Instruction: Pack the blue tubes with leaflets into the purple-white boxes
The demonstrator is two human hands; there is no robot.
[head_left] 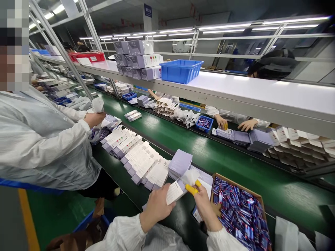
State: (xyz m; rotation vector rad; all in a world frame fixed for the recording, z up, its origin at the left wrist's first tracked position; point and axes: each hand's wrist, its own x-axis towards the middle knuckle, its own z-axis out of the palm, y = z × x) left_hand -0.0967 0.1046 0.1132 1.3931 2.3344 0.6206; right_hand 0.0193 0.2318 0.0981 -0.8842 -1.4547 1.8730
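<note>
My left hand (pixel 157 206) is closed around a small white-and-lavender carton (pixel 175 192), tilted up to the right. My right hand (pixel 205 206), with yellow finger covers, pinches a white wrapped bundle (pixel 190 176) at the carton's upper end. How far the bundle sits inside cannot be made out. Just behind them is a stack of lavender booklets (pixel 180 162). Rows of white-and-lavender cartons (pixel 143 164) lie to the left. On the right, shiny blue-and-red batteries (pixel 240 216) fill a cardboard tray (pixel 237 182).
A green conveyor belt (pixel 157 129) runs beyond the work ledge. A co-worker's hand (pixel 95 118) holds a white bundle at left; another person's hands (pixel 222 122) work across the belt. Overhead, a shelf (pixel 235 83) carries a blue bin (pixel 180 73) and stacked boxes (pixel 141 61).
</note>
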